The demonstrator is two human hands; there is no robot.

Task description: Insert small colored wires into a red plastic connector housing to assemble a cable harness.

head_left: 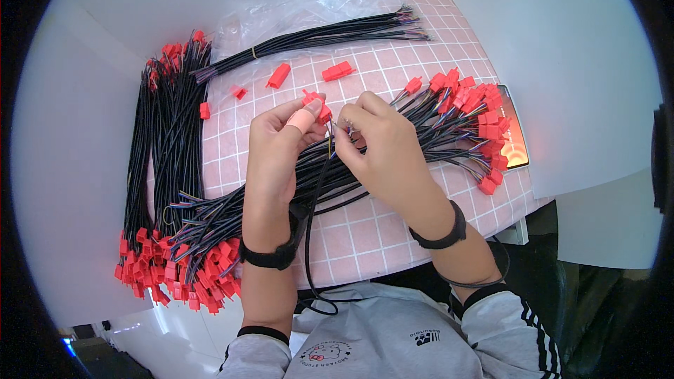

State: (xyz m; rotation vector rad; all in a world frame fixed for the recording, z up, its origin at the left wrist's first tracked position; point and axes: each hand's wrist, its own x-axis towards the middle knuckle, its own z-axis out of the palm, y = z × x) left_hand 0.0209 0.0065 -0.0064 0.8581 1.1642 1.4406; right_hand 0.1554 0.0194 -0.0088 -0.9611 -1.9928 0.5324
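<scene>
My left hand is closed on a red plastic connector housing, pinched between thumb and fingers, with a pinkish wrap around the thumb. From the housing a few thin coloured wires run down into a black cable, which hangs past the table edge toward my lap. Just right of the housing, my right hand has thumb and forefinger pinched together close to the wires; the tiny thing at its fingertips is probably a wire end, but I cannot make it out. Beneath both hands lies a bundle of black cables.
More black cables with red connectors stack at the left. A tied bundle of bare-ended cables rests on clear plastic film. Loose red housings lie on the checked pink tabletop. A lit phone sits at the right, beside white partitions.
</scene>
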